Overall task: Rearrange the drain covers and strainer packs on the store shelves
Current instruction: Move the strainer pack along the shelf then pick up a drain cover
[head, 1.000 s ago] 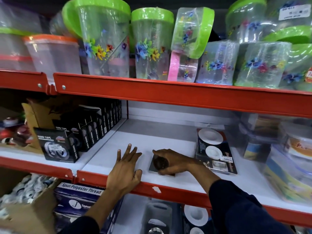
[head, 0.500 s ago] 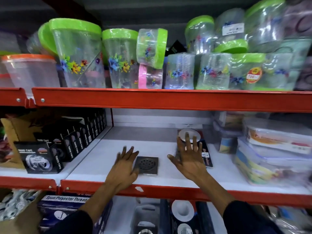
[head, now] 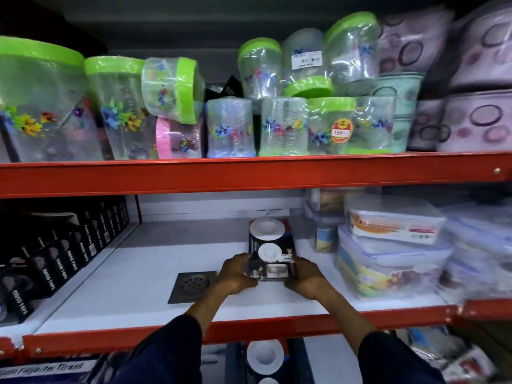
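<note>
A dark strainer pack (head: 268, 246) with two white round strainers on its face lies on the white middle shelf (head: 144, 261). My left hand (head: 235, 274) grips its near left corner and my right hand (head: 306, 275) grips its near right corner. A square dark metal drain cover (head: 191, 285) with a perforated round centre lies flat on the shelf just left of my left hand. Another strainer pack (head: 264, 356) shows on the shelf below, partly hidden by the red rail.
Black tape boxes (head: 66, 253) fill the shelf's left side. Stacked clear lidded containers (head: 393, 245) crowd the right side. Green-lidded plastic jars (head: 177, 106) line the shelf above. A red rail (head: 249, 328) edges the shelf front.
Both hands have left the drain cover and closed on the strainer pack's near corners. The view has shifted to the right.
</note>
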A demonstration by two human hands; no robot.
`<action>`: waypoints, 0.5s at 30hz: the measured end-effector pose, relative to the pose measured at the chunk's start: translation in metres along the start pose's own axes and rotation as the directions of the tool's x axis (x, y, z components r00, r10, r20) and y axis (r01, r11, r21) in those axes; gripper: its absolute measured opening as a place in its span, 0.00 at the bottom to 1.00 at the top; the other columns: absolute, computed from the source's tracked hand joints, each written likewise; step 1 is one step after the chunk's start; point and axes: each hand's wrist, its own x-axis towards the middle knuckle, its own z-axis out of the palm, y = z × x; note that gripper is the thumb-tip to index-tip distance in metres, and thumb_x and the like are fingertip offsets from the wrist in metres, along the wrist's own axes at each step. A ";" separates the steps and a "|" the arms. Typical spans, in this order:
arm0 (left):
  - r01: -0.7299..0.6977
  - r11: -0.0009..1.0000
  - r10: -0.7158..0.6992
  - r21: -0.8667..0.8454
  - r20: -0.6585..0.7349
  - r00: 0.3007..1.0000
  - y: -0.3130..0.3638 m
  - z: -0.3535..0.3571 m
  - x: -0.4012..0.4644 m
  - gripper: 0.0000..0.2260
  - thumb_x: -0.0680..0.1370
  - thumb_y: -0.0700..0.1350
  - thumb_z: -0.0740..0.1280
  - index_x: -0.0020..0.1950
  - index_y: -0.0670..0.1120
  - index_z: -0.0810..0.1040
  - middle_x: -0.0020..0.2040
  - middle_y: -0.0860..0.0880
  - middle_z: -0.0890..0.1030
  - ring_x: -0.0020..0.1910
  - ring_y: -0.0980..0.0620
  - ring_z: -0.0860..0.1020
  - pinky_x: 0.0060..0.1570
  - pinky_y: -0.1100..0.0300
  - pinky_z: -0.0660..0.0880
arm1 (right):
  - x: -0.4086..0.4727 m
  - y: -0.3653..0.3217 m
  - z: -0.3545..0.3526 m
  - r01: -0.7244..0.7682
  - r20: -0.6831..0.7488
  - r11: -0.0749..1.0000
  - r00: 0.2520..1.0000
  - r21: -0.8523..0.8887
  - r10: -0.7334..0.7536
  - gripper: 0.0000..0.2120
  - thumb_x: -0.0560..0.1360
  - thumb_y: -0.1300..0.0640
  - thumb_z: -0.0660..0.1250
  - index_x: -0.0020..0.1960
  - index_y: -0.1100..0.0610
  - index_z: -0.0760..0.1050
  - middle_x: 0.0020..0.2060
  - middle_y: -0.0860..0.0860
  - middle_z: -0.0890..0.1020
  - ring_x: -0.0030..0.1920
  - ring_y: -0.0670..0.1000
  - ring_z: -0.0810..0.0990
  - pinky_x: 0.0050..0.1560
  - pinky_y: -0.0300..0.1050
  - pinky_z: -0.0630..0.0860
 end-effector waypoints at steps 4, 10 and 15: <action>0.008 0.999 -0.009 -0.039 -0.028 1.000 0.000 0.006 -0.009 0.29 0.65 0.39 0.80 0.66 0.44 0.78 0.60 0.45 0.83 0.50 0.52 0.79 0.48 0.67 0.71 | -0.015 0.004 -0.005 0.020 -0.033 0.999 0.999 -0.035 -0.021 0.17 0.73 0.62 0.67 0.62 0.60 0.76 0.59 0.58 0.82 0.60 0.59 0.80 0.55 0.42 0.73; -0.043 0.999 0.042 -0.012 -0.027 0.999 0.002 0.017 -0.045 0.34 0.66 0.44 0.80 0.70 0.45 0.74 0.62 0.46 0.82 0.56 0.50 0.81 0.52 0.67 0.72 | -0.045 0.008 -0.003 0.002 -0.015 0.998 1.000 -0.070 -0.003 0.14 0.70 0.65 0.65 0.55 0.60 0.79 0.53 0.57 0.84 0.54 0.58 0.82 0.49 0.42 0.76; -0.105 0.994 0.105 0.043 0.008 0.994 0.006 0.011 -0.065 0.35 0.67 0.57 0.78 0.71 0.51 0.73 0.66 0.51 0.81 0.50 0.56 0.80 0.56 0.63 0.75 | -0.060 0.009 -0.002 -0.058 0.022 0.995 0.998 -0.077 0.060 0.14 0.71 0.63 0.64 0.56 0.58 0.78 0.54 0.57 0.83 0.57 0.58 0.80 0.55 0.44 0.77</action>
